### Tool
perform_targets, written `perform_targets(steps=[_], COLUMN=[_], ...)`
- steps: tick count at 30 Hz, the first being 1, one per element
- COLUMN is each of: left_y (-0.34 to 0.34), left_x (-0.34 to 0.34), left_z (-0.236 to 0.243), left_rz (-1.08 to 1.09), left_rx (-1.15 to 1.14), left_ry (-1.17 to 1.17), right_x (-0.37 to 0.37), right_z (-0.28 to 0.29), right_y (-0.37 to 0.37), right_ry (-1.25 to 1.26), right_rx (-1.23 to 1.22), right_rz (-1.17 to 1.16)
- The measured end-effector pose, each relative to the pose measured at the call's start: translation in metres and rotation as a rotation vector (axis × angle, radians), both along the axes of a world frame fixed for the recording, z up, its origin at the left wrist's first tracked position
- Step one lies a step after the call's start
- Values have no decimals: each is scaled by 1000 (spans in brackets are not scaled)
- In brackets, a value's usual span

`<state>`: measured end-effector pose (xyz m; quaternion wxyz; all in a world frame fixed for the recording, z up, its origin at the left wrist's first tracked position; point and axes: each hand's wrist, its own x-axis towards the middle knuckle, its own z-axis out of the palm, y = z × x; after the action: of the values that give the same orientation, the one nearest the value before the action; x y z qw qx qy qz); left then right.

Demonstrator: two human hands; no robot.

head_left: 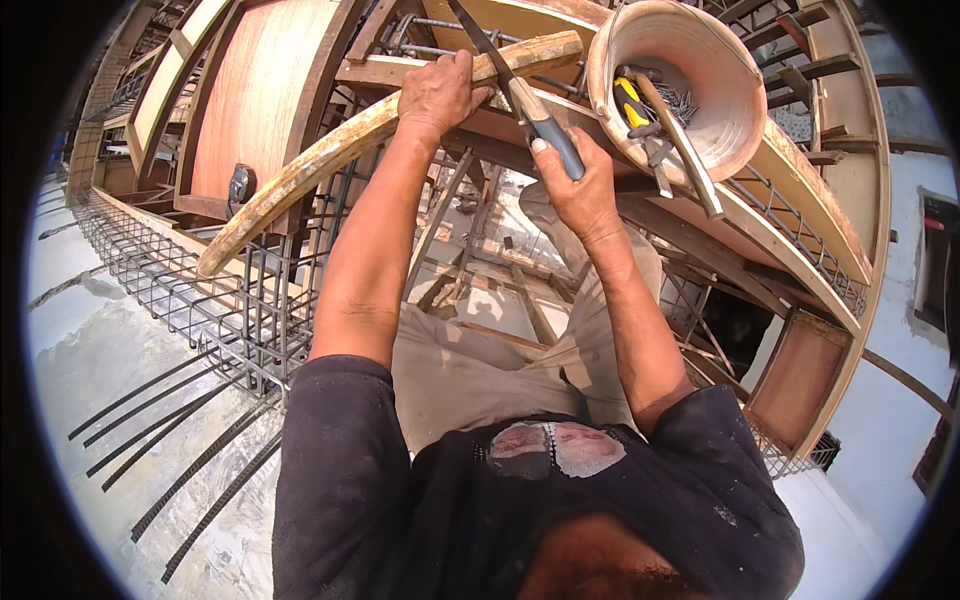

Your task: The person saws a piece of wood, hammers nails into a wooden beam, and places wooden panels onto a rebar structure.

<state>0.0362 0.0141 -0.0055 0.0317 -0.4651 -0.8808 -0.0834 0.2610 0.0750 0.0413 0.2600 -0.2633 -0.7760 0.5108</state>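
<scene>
My left hand (435,95) grips a long, pale, rough timber batten (300,175) near its upper right part. My right hand (580,190) is closed on the grey and tan handle of a handsaw (555,140), whose dark blade lies across the batten just right of my left hand. A dirty white bucket (730,120) sits right beside the saw, holding nails (680,105), a yellow and black tool (632,105) and longer tools with handles poking out.
Timber formwork panels (250,90) surround me, with steel rebar cages (250,330) and protruding bars (200,480) at left. Between my trousered legs is a drop with timber props (530,300) below. A pale wall (900,420) is at right.
</scene>
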Motion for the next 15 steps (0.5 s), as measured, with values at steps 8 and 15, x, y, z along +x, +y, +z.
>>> perform_targets(steps=[8,15], left_y=[-20,2], left_x=[-4,-5], left_z=[12,0], left_rz=[39,5], left_rx=[-112,6], left_ry=[34,19], right_x=[206,24], right_z=[50,-9], right_y=[-79,0], right_ry=[-277,-58], right_rx=[-102,-14], right_rz=[3,1])
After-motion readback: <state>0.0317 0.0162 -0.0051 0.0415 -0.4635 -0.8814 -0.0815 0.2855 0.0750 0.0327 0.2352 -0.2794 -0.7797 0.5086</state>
